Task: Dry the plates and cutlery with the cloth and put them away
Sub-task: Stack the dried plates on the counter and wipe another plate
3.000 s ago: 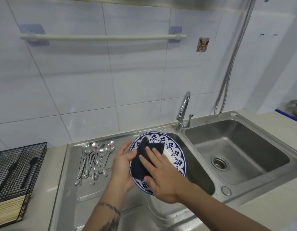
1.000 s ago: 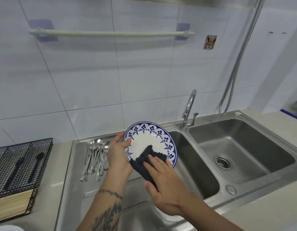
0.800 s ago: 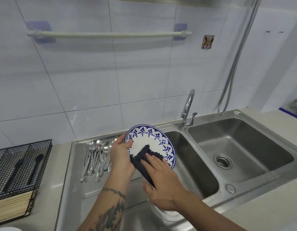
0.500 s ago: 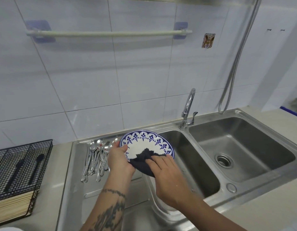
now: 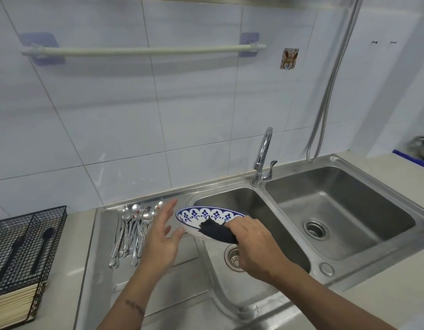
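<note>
A white plate with a blue flower rim (image 5: 206,214) is held nearly flat over the left sink basin (image 5: 256,206). My right hand (image 5: 254,241) grips its near right edge through a dark cloth (image 5: 217,233). My left hand (image 5: 161,239) is beside the plate's left edge with fingers straight and spread; its thumb tip is at the rim. Several spoons and forks (image 5: 132,227) lie in a bundle on the steel draining board, just left of my left hand.
A black wire basket (image 5: 23,241) holding dark utensils stands at the left on the counter, with pale wooden sticks (image 5: 11,303) below it. Behind the basins rises the tap (image 5: 262,158), with the right basin (image 5: 337,210) beside it. On the wall are a hose (image 5: 330,91) and a towel rail (image 5: 144,50).
The plate has tipped from upright to nearly flat. My left hand has let go of its rim and opened. My right hand now carries the plate with the cloth.
</note>
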`<action>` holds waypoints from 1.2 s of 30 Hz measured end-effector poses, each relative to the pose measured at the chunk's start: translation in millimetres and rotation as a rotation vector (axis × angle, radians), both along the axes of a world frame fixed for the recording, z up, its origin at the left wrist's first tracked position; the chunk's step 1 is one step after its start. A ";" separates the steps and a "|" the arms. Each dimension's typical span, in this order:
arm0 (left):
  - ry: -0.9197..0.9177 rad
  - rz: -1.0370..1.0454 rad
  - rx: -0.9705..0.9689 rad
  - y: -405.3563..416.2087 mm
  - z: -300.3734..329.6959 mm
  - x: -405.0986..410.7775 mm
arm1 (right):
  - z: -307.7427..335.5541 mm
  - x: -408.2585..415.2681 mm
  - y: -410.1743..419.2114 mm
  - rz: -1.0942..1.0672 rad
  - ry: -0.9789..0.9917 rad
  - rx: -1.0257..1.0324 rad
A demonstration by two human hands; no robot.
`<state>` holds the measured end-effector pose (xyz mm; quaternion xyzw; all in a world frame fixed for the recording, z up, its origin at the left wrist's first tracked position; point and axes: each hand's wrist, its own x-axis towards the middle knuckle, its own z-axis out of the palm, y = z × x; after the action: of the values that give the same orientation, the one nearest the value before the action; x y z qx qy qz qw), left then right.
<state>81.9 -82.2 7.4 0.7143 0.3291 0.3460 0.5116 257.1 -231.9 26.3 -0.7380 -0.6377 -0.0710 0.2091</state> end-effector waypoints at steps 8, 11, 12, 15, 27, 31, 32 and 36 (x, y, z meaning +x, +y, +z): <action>0.186 -0.259 0.165 -6.8 26.0 -7.2 | 6.5 23.1 -17.4 0.042 0.654 -0.156; 0.156 -0.302 0.171 -15.3 32.4 -3.5 | 9.8 26.0 -23.8 0.044 0.824 -0.108; 0.150 -0.310 0.168 -17.3 33.0 -2.2 | 10.4 27.5 -25.1 0.043 0.864 -0.099; 0.050 -0.247 0.045 -23.5 33.0 6.0 | 15.3 29.7 -24.1 0.018 0.916 -0.054; -0.223 0.032 -0.276 -23.2 55.3 46.5 | 7.6 -9.1 -6.7 -0.087 0.215 0.189; -0.212 0.071 -0.323 -20.4 51.5 45.4 | 15.4 -17.3 -5.5 -0.053 0.171 0.152; -0.219 0.065 -0.336 -21.5 51.5 45.2 | 19.8 -14.3 -0.7 -0.079 0.140 0.169; -0.290 0.065 -0.394 -27.6 59.9 49.5 | 36.0 6.9 23.2 -0.151 0.042 0.160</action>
<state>131.4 -109.8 67.3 0.5327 0.3362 0.3904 0.6715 264.0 -208.6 62.2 -0.7661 -0.5683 -0.1218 0.2745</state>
